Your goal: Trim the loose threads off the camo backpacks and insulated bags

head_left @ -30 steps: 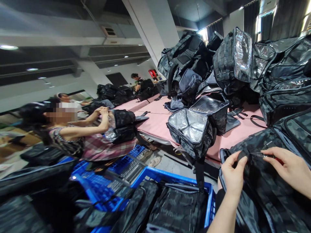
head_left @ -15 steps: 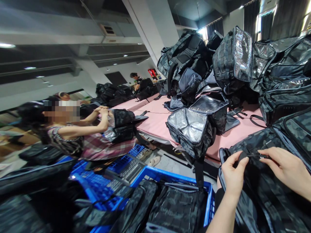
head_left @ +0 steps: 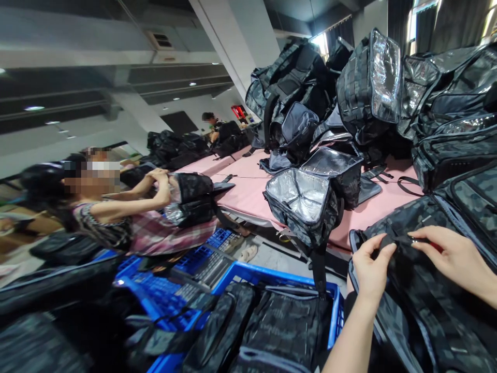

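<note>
At the lower right, a dark camouflage backpack (head_left: 438, 305) with grey zip edging lies in front of me. My left hand (head_left: 373, 267) is closed, thumb and fingertips pinching a black strap (head_left: 396, 237) above the backpack. Close by on the right, my right hand (head_left: 452, 254) is closed around a small tool with a red part (head_left: 435, 246). Most of that tool is hidden in the palm, so its kind cannot be made out. Its dark tip points toward the strap and my left fingertips.
A silver-lined open bag (head_left: 301, 194) sits on the pink table (head_left: 248, 189), with piled backpacks (head_left: 298, 88) behind. A blue crate (head_left: 267, 272) holding bags stands below. To the left, a co-worker (head_left: 112, 212) handles another bag (head_left: 190, 194).
Both hands have stayed near the strap, the right one shifting slightly up and left. A red part now shows inside the right hand. The whole view has tilted a little.
</note>
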